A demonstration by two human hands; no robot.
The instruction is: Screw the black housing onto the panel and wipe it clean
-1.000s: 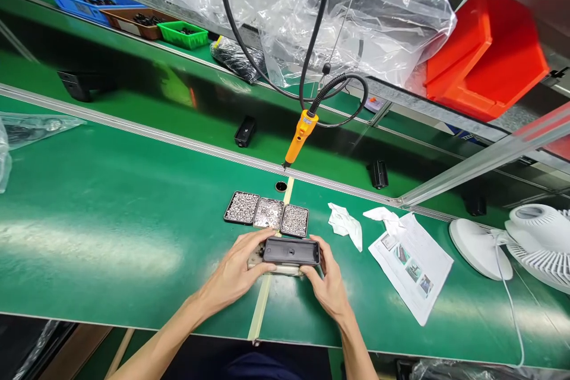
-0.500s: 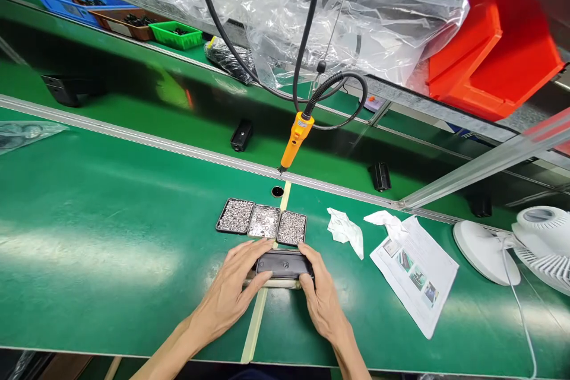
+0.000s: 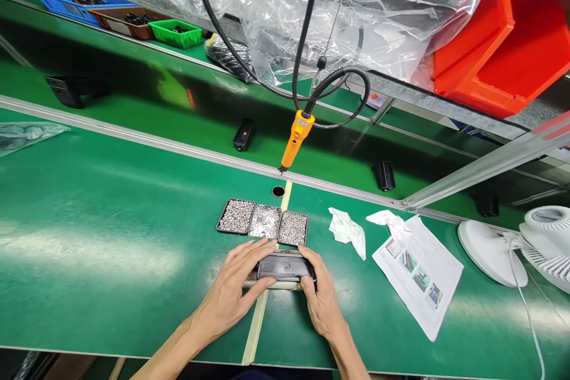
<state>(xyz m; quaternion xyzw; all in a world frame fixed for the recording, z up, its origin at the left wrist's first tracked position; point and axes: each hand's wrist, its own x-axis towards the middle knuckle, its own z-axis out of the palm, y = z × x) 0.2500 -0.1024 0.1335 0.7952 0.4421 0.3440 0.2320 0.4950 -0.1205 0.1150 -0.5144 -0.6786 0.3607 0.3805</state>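
Observation:
A black rectangular housing (image 3: 286,267) with a small hole in its top lies crosswise between my two hands. Beneath it shows the pale edge of a block or pad (image 3: 285,286) on the bench. My left hand (image 3: 238,279) grips the housing's left end, thumb along the near side and fingers over the far side. At the right end, my right hand (image 3: 321,288) holds it the same way, thumb in front and fingers behind. Just beyond the fingers are three shallow trays of small metal parts: a left tray (image 3: 237,216), a middle tray (image 3: 265,221) and a right tray (image 3: 293,228).
An orange electric screwdriver (image 3: 297,139) hangs on its cable behind the trays. White cloths (image 3: 347,231) and an instruction sheet (image 3: 421,279) lie to the right, beside a white fan (image 3: 492,252). Above are a red bin (image 3: 499,41) and plastic bags (image 3: 356,12).
The camera view has shifted very slightly. Both hands keep the same hold on the black housing, which stays in place.

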